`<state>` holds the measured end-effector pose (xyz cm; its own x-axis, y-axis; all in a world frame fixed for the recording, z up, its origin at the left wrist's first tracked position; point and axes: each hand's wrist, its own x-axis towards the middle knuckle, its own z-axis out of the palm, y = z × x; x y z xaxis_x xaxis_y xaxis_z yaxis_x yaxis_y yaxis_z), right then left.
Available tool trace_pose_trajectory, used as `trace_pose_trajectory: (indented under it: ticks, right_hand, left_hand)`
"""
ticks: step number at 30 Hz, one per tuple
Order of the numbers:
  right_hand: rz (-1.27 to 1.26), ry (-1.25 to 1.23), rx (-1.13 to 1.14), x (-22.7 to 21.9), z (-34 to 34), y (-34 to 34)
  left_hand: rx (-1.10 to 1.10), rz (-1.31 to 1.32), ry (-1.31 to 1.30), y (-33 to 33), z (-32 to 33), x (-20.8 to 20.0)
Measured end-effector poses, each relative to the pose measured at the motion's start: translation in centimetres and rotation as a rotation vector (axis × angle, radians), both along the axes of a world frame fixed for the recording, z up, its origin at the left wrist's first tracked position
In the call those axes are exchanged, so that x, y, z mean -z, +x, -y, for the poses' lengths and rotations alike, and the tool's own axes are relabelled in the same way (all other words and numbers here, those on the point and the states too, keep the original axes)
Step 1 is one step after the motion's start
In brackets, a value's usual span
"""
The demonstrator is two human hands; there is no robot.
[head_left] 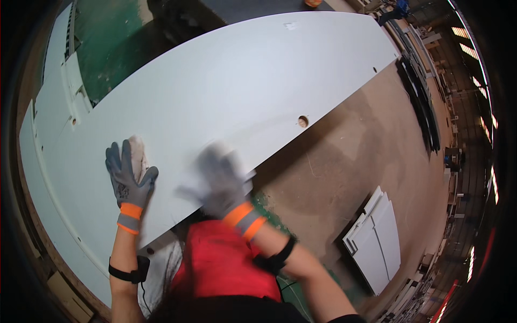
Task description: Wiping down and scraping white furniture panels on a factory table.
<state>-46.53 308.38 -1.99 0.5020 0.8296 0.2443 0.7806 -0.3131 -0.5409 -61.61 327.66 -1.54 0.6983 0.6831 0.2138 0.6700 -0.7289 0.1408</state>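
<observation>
A large white panel (pixel 231 86) stretches in front of me, with a round hole near its right edge. My left hand (pixel 127 175), in a grey glove with an orange-banded cuff, lies flat toward the panel's left part, fingers stretched and thumb out. A crumpled whitish cloth (pixel 138 156) shows between its index finger and thumb, partly covered by the hand. Close to the panel's near edge is my right hand (pixel 218 177), gloved alike and smeared by motion. Something pale shows at that hand's right side; its kind is unclear, and the fingers' grip cannot be made out.
Narrower white boards (pixel 75 86) adjoin the panel at the left. On the brown floor at the right stands a stack of white panels (pixel 377 242). Long black pieces (pixel 423 102) lie farther off. Green floor (pixel 107 48) shows beyond the panel's far left edge.
</observation>
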Motion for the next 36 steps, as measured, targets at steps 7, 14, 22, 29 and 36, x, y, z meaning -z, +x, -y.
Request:
trace_pose_trajectory:
  ticks: [7, 14, 22, 29, 36]
  right_hand:
    - [-0.072, -0.242, -0.468, -0.5, -2.0, -2.0]
    - [0.399, -0.208, 0.247, 0.3, 1.4, 29.7]
    - [0.383, -0.424, 0.629, -0.4, 16.0, 58.5]
    - [0.144, 0.001, -0.185, 1.2, 12.6, 36.8]
    - [0.002, -0.419, -0.328, -2.1, 12.2, 34.8]
  left_hand:
    - [0.042, 0.148, 0.015, 6.4, -4.6, 1.3]
    - [-0.065, 0.167, 0.055, 6.9, -5.0, 2.4]
    - [-0.435, 0.141, 0.041, 12.5, 0.2, 3.5]
    - [-0.117, 0.242, -0.014, 31.5, 2.7, 1.8]
    - [0.057, 0.202, 0.0, 48.4, 4.5, 0.8]
